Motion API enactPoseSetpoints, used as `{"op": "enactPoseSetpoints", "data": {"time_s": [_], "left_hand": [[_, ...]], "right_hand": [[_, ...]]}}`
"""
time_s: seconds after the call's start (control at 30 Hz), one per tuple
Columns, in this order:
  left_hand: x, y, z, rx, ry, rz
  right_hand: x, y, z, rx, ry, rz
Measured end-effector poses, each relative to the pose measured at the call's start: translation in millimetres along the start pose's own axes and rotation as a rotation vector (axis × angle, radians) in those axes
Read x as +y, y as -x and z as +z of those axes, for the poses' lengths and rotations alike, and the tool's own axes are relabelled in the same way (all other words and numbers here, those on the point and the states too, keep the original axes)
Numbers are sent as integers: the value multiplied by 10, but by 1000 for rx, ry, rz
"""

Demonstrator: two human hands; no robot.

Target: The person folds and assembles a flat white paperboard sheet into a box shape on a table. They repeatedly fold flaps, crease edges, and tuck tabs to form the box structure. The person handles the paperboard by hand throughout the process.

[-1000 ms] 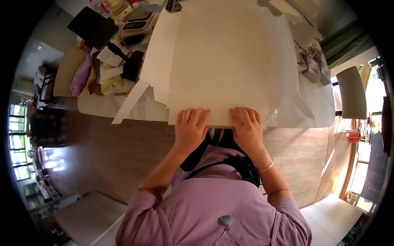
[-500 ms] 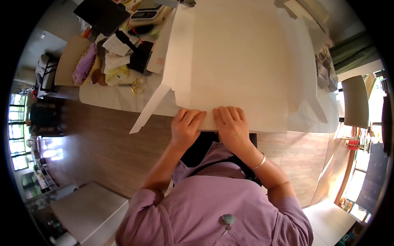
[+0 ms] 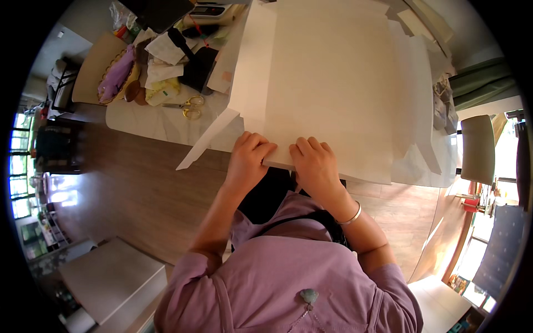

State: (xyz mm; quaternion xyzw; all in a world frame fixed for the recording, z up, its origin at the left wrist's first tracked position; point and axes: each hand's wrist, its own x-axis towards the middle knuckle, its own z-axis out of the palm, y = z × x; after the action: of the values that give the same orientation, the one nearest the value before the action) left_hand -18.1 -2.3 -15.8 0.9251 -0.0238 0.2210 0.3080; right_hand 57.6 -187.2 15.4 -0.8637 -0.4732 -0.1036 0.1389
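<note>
A large white sheet of cardboard [image 3: 333, 83], creased along its sides, lies over the table and reaches past its front edge. Its left side panel stands up, with a narrow flap [image 3: 210, 136] jutting toward the near left. At the near edge, my left hand [image 3: 247, 161] pinches the board with curled fingers, close to the left corner. My right hand [image 3: 315, 164], with a bangle on the wrist, grips the same edge a little to the right. Both thumbs are mostly hidden. Between the hands, the near edge shows as a thin folded strip.
Gold-handled scissors [image 3: 192, 107] lie on the marble-patterned table [image 3: 136, 119]. Behind them are a black stand [image 3: 199, 69], papers and a basket [image 3: 117, 77] holding purple cloth. A scale [image 3: 208, 11] stands farther back. Grey packets [image 3: 442, 105] sit right of the board; a chair [image 3: 477, 149] stands beyond.
My left hand has risen slightly and my fingers curl more over the edge. The near strip between my hands now shows bent. The whole view has shifted a little.
</note>
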Motion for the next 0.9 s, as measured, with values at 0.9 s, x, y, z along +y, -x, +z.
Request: {"op": "enactPoseSetpoints", "data": {"time_s": [0.9], "left_hand": [[-65, -97, -123, 65, -178, 265]], "right_hand": [[-183, -41, 61, 109, 144, 54]]}}
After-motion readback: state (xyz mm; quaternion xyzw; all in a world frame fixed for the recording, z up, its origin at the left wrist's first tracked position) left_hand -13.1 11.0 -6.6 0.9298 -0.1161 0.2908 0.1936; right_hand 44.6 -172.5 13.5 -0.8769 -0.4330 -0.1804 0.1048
